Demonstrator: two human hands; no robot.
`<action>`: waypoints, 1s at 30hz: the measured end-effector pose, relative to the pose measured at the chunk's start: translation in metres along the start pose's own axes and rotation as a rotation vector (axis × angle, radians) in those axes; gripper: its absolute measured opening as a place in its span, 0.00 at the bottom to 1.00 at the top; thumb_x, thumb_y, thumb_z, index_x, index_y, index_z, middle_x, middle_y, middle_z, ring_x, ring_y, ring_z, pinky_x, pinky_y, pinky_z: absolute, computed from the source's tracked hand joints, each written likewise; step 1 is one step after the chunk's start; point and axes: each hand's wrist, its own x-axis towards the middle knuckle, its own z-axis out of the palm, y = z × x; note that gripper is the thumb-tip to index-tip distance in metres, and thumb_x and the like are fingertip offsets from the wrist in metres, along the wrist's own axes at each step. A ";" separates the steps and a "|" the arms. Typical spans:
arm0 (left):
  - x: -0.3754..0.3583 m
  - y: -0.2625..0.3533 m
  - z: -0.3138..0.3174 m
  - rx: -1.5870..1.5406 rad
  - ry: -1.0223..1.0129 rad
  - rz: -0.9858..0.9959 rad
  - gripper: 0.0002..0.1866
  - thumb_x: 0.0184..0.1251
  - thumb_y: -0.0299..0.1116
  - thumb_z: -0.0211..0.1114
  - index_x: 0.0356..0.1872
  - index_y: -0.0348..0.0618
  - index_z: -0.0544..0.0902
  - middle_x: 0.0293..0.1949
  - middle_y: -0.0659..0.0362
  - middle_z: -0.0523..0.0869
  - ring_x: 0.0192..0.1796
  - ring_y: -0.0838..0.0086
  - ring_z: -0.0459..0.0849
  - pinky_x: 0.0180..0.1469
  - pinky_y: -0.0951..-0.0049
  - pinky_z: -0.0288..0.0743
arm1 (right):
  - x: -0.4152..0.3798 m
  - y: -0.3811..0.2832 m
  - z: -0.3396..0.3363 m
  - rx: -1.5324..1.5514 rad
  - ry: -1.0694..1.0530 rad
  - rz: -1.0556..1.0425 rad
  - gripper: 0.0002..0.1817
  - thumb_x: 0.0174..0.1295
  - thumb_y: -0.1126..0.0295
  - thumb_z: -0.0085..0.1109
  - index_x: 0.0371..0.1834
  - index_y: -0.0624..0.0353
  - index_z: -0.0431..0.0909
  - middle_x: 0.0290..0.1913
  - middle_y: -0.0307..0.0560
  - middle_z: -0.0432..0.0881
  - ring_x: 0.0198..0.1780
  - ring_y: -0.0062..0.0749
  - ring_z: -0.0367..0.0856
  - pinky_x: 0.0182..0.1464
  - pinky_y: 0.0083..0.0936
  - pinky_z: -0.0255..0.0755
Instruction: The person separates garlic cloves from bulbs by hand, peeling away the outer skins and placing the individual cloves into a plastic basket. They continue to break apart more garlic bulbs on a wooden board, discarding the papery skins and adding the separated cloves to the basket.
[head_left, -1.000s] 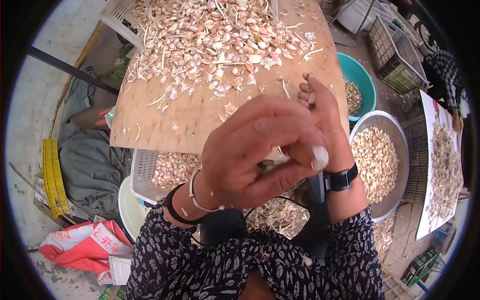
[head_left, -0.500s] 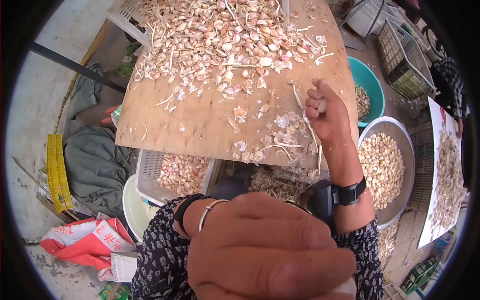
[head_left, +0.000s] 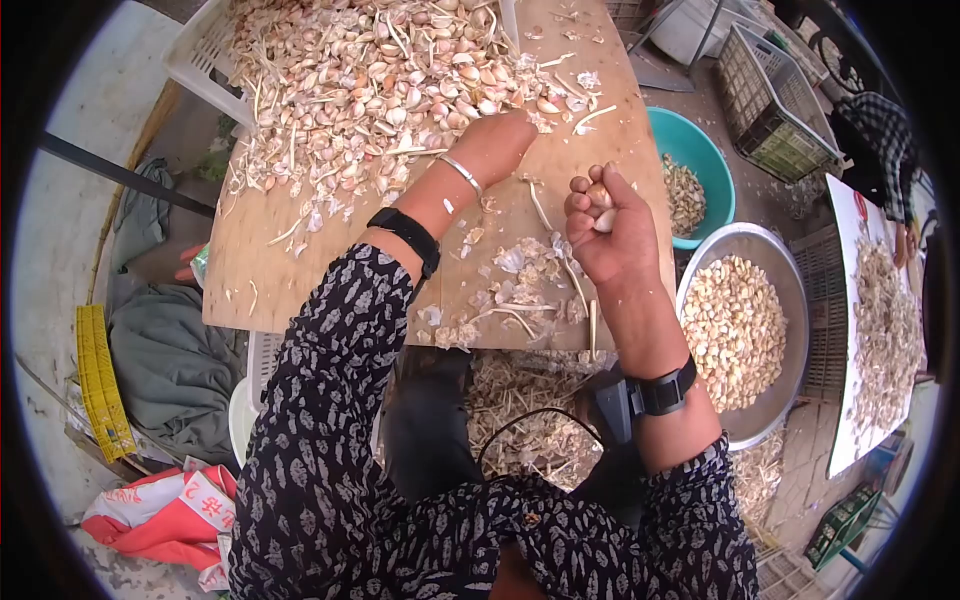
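Observation:
My right hand (head_left: pixel 612 225) is palm up above the board's right side, its fingers curled around a few garlic cloves (head_left: pixel 600 200). My left hand (head_left: pixel 497 148), with a silver bracelet on its wrist, is at the near right edge of a heap of garlic cloves (head_left: pixel 400 75). Its back faces me and its fingers curl under, so whatever they grip is hidden. Loose papery skins and dry stalks (head_left: pixel 530 275) lie on the wooden board (head_left: pixel 330 275) between my hands and its near edge.
Right of the board are a teal basin (head_left: pixel 715 170) and a metal bowl (head_left: pixel 797 330) of peeled cloves. Another person's hand (head_left: pixel 905 245) is beside a white board (head_left: pixel 845 400) covered in garlic scraps. Plastic crates (head_left: pixel 770 110) stand behind. Below, stalks (head_left: pixel 535 430) pile up between my legs.
My left hand has moved from close to the camera out to the heap's edge. My right hand remains curled, with cloves now plainly visible in it. The whole view has shifted slightly.

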 end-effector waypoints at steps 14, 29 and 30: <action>-0.141 0.173 -0.166 -1.816 0.431 0.207 0.08 0.62 0.29 0.66 0.34 0.41 0.75 0.34 0.51 0.78 0.30 0.69 0.81 0.29 0.72 0.80 | -0.003 0.004 -0.003 -0.045 -0.003 -0.010 0.08 0.67 0.65 0.51 0.37 0.59 0.70 0.28 0.43 0.74 0.24 0.24 0.71 0.21 0.15 0.67; -0.145 0.209 -0.194 -1.626 0.830 0.644 0.06 0.57 0.20 0.66 0.23 0.39 0.79 0.35 0.56 0.83 0.32 0.70 0.83 0.35 0.75 0.85 | -0.011 0.010 0.005 -0.145 0.066 -0.003 0.14 0.69 0.59 0.49 0.42 0.60 0.74 0.36 0.45 0.79 0.35 0.30 0.80 0.28 0.18 0.73; -0.143 0.205 -0.189 -1.631 0.827 0.664 0.06 0.57 0.20 0.66 0.23 0.39 0.79 0.35 0.56 0.83 0.32 0.70 0.83 0.35 0.75 0.85 | -0.010 0.009 0.003 -0.175 0.072 0.003 0.16 0.69 0.56 0.48 0.42 0.59 0.74 0.38 0.46 0.79 0.36 0.30 0.80 0.30 0.20 0.74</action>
